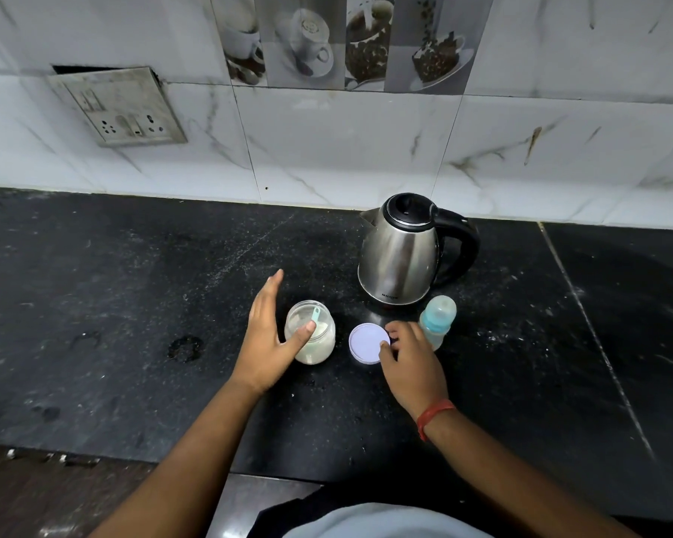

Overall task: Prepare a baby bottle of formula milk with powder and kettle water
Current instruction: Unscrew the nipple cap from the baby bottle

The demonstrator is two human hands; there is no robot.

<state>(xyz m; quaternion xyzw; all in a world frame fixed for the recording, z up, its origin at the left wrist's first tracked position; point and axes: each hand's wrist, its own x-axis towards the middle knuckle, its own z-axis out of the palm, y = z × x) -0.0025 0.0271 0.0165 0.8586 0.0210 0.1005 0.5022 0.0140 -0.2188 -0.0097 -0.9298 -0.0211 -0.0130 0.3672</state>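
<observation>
1. Nearest the camera, a pale cloth or garment (381,522) is seen at the bottom edge, with both forearms reaching out over it onto the dark counter (94,304).
2. An open powder jar (310,331) is steadied by the left hand (267,337): the fingers are held straight and spread, and only the thumb is pressed against the glass.
3. A white lid (368,342) is lying flat between the jar and the baby bottle (438,320); it is touched at its right edge by the curled fingertips of the right hand (410,363). Whether it is pinched or merely rested on cannot be told.
4. The bottle is stood upright just in front of the kettle (405,250), teat cap upward, its long axis vertical. It appears capped, so no powder can yet be taken in.
5. A small blue scoop (314,318) is stood inside the jar, handle up and leaning toward the far rim.
6. Risks, as judged:
   - the jar could be tipped, since it is braced by a thumb alone;
   - the bottle could be knocked by the right hand, which is just beside it;
   - the kettle spout is pointed left, away from the bottle, so water could be spilled if it is poured without being turned.
</observation>
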